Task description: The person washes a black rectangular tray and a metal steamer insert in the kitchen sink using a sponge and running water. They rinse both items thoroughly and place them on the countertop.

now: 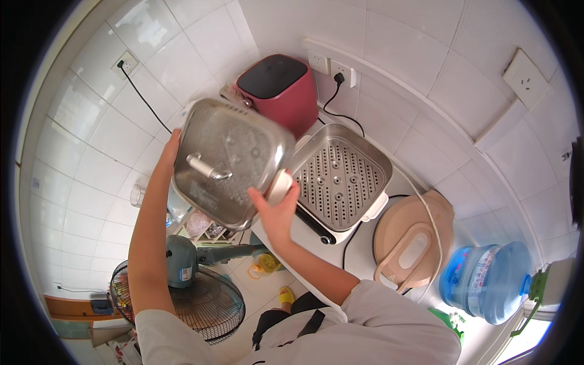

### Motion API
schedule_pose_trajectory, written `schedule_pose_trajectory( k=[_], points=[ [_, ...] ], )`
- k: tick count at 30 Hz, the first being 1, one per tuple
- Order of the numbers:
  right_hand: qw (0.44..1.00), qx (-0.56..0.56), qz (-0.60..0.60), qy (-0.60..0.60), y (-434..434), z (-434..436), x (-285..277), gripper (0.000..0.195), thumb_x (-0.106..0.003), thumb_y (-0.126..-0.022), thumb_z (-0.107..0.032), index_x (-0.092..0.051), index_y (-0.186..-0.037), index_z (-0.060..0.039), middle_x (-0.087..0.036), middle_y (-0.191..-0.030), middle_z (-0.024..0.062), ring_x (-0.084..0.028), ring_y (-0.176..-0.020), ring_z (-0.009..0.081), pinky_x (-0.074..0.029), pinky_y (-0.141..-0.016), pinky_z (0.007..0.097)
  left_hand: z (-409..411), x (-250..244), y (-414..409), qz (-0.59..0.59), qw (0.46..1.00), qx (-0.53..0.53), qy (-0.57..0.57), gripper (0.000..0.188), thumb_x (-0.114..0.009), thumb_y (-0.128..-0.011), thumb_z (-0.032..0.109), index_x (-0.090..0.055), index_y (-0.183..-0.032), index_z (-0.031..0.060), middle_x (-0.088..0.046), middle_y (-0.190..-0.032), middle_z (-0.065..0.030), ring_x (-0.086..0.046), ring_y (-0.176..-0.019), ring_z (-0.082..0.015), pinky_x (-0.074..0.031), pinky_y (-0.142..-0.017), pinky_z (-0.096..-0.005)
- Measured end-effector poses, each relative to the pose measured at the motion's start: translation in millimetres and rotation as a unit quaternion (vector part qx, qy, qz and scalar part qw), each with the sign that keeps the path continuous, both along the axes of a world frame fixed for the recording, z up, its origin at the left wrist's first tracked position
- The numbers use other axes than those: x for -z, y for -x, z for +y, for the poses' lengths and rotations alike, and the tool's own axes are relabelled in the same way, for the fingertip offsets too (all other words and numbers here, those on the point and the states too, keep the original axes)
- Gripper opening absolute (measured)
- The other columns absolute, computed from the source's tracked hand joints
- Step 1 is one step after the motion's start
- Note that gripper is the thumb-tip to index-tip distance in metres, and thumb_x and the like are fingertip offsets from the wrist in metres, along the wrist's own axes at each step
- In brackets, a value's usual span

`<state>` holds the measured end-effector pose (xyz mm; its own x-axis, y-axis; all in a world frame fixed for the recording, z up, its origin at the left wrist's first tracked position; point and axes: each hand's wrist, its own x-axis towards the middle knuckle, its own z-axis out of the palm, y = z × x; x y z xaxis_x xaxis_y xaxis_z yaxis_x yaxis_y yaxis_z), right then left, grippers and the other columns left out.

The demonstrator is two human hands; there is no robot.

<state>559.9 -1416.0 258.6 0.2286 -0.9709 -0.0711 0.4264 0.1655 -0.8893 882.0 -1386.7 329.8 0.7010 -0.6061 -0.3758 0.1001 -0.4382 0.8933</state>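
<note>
Both hands hold a square stainless-steel steamer tier topped by its clear lid (246,146), tilted in the air to the left of the steamer base. A cream bar handle (200,166) crosses the lid, and droplets or blur cloud its surface. My left hand (172,148) grips the far left side; its fingers are mostly hidden. At the near right side, my right hand (277,212) clasps a cream side handle (279,187). Beside it on the counter stands the electric steamer (315,218), with a perforated metal tray (337,180) showing inside.
Behind stands a dark-red appliance (292,102) with a black top. Right of the steamer lie a round pinkish-beige appliance (406,237) with a cord across it and a blue water jug (486,280). A fan (200,301) stands below my left arm. A plugged-in cable (340,98) hangs from the wall.
</note>
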Motion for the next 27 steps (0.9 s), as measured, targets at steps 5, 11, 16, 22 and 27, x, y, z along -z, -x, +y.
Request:
schedule_pose_trajectory(
  k=[5,11,16,22,27],
  points=[
    [0.998,0.050,-0.031,-0.033,75,-54,-20,0.061,-0.080,-0.073,-0.011,-0.044,-0.121,0.0009,-0.057,-0.104,0.0085,-0.056,-0.088,0.0164,-0.047,-0.078,0.0290,-75,-44,121,-0.022,0.996,0.071,-0.056,0.084,-0.041,-0.084,0.072,-0.046,-0.136,0.0063,-0.049,-0.136,-0.0130,-0.051,-0.119,-0.0241,-0.041,-0.098,-0.0346],
    [0.995,0.066,-0.010,-0.069,153,-85,-5,0.045,-0.078,-0.076,-0.012,-0.050,-0.110,-0.0012,-0.059,-0.098,0.0059,-0.057,-0.086,0.0136,-0.047,-0.075,0.0266,-134,-16,182,-0.096,0.950,0.254,-0.153,0.101,-0.053,-0.072,0.078,-0.052,-0.128,-0.0058,-0.053,-0.130,-0.0194,-0.051,-0.119,-0.0260,-0.042,-0.097,-0.0353],
    [0.996,0.072,0.019,-0.053,187,-91,8,0.048,-0.078,-0.077,-0.018,-0.047,-0.110,-0.0021,-0.058,-0.096,0.0057,-0.056,-0.087,0.0145,-0.046,-0.079,0.0291,-167,24,210,-0.097,0.953,0.257,-0.124,0.097,-0.063,-0.068,0.074,-0.060,-0.115,-0.0108,-0.057,-0.123,-0.0211,-0.054,-0.115,-0.0277,-0.043,-0.095,-0.0355],
    [0.995,0.081,0.051,-0.031,200,-108,14,0.054,-0.078,-0.076,-0.019,-0.045,-0.114,0.0007,-0.058,-0.100,0.0081,-0.057,-0.089,0.0158,-0.046,-0.081,0.0297,-192,58,208,-0.117,0.957,0.216,-0.153,0.096,-0.063,-0.069,0.074,-0.060,-0.114,-0.0114,-0.057,-0.123,-0.0222,-0.054,-0.114,-0.0280,-0.042,-0.095,-0.0349],
    [0.992,0.115,0.050,-0.025,199,-116,18,0.040,-0.075,-0.080,-0.015,-0.051,-0.109,-0.0011,-0.060,-0.091,0.0040,-0.056,-0.078,0.0114,-0.046,-0.067,0.0270,-197,47,219,-0.089,0.956,0.241,-0.143,0.097,-0.063,-0.069,0.073,-0.059,-0.115,-0.0116,-0.056,-0.124,-0.0228,-0.055,-0.114,-0.0279,-0.042,-0.095,-0.0340]
  ],
)
